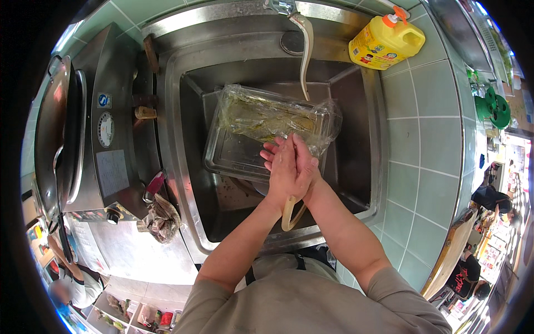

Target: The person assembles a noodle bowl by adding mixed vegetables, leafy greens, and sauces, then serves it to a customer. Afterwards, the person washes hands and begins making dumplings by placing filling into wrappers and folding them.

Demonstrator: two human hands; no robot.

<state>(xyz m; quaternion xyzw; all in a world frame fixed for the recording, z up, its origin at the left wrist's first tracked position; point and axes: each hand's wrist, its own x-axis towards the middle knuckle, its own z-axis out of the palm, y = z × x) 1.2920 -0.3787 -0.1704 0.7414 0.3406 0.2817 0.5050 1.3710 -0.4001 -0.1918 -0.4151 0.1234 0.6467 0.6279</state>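
Observation:
My left hand (284, 169) and my right hand (308, 167) are pressed together, palm against palm, over the sink. Wet-looking skin shows on both, and no object is seen between them. Fingertips poke out to the left from behind my left hand. A pale bangle (288, 217) hangs at my left wrist. Just beyond the hands, a clear plastic tray (233, 156) rests in the stainless-steel sink (350, 167). Crumpled clear plastic wrap holding yellow-green food (267, 117), its kind unclear, lies across the tray. Above it hangs a faucet (283, 6) with a flexible pale hose (308, 54).
A yellow pump bottle (386, 44) stands at the sink's back right corner. Left are a steel cooking appliance (112, 129), a wok (52, 137), a red-handled tool (155, 183) and a crumpled cloth (160, 219). A tiled wall (434, 146) borders the right side. Other people appear at both edges.

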